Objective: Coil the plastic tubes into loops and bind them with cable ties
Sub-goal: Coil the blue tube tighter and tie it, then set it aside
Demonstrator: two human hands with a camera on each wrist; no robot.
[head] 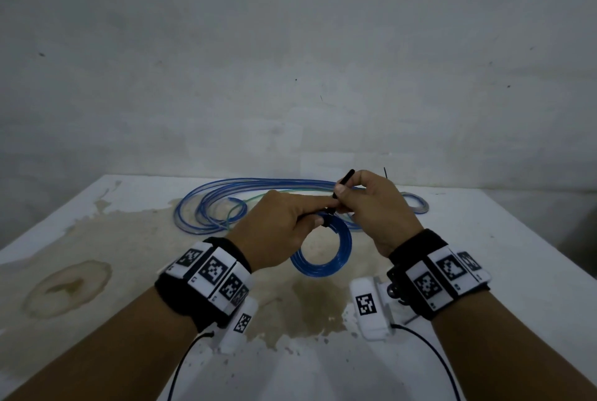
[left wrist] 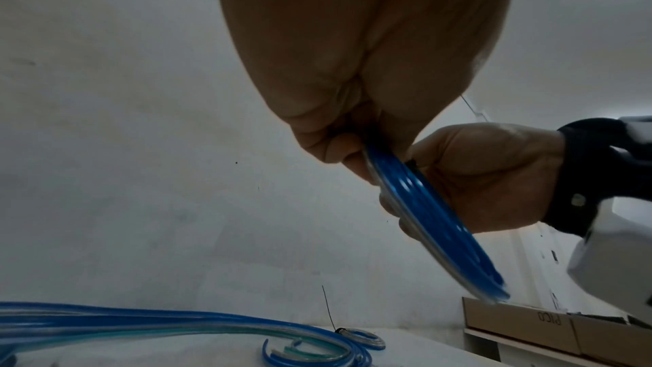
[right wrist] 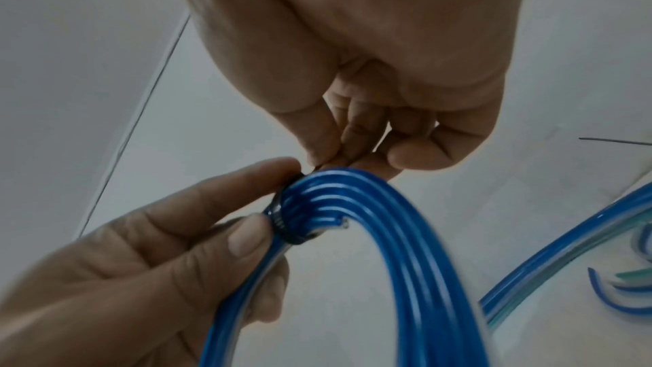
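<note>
The coil (head: 323,250) is a ring of several turns of blue translucent tube, hanging below the two hands at the centre of the head view, its top edge up between the fingers and its bottom edge toward the lower part of the frame, above the stained table (head: 97,239). In the right wrist view the turns (right wrist: 388,233) lie side by side like flat ribbons and arch from the lower middle up to the centre, with one cut clear end showing inside the curve. A black tie (head: 342,183) wraps the top of the coil; its free tail points up and to the right in the head view, its long axis slanted, and its band crosses the turns in the right wrist view (right wrist: 289,230). The left hand (head: 277,229) grips the coil at the band, thumb and forefinger curled round it (right wrist: 226,222). The right hand (head: 374,206) pinches the tie tail between thumb and fingertips, the other fingers curled. Behind the hands, loose tubes (head: 219,203), blue with one greenish, lie in long loops across the upper middle of the table. A smaller bound coil (left wrist: 360,338) lies at the right end of them, a thin black tail standing up from it.
</note>
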